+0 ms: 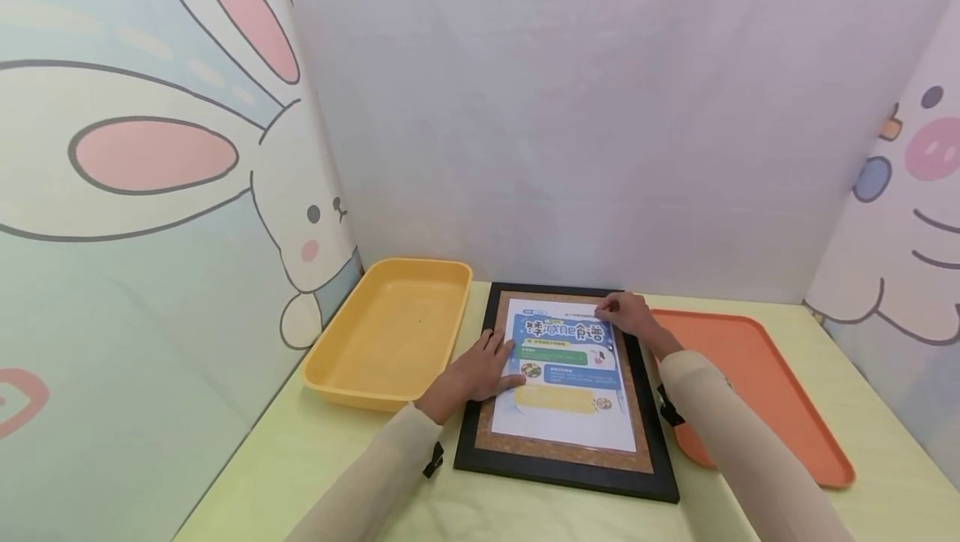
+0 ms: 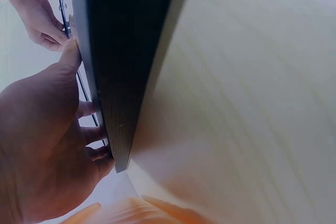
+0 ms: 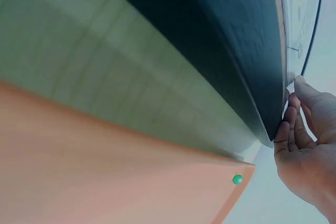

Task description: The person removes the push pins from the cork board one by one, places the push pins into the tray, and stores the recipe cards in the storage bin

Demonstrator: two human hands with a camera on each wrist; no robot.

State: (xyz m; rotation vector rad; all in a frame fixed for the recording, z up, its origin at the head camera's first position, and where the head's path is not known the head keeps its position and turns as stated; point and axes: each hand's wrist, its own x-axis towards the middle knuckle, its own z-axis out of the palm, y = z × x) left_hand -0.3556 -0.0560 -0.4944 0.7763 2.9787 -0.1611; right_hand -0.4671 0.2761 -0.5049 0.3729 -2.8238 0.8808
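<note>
Your head view shows your left hand (image 1: 480, 371) laid flat with its fingers spread, holding down the left edge of a printed poster (image 1: 566, 371) on a black-framed cork board (image 1: 562, 474), which lies beneath both your hands. Your right hand (image 1: 624, 314) is at the poster's upper right corner, thumb and fingertips drawn together. The right wrist view adds what the head view cannot resolve: those fingertips pinch a small pale piece (image 3: 290, 77), too blurred to name, and a clear pin (image 3: 300, 52) stands in the sheet near them. That view also shows a small green bead-like piece (image 3: 238, 179) in the orange tray (image 1: 757, 392) to the right of your right hand. The left wrist view brings out the thickness of the board's frame beside your left hand. To the left of that hand sits a yellow tray (image 1: 405, 317). The worktop (image 1: 300, 475) under it all is pale yellow-green, with faint grain lines close up; beyond your hands rises a plain lavender-grey backdrop (image 1: 570, 125), with a cartoon rabbit (image 1: 292, 200) on the wall to their left.
</note>
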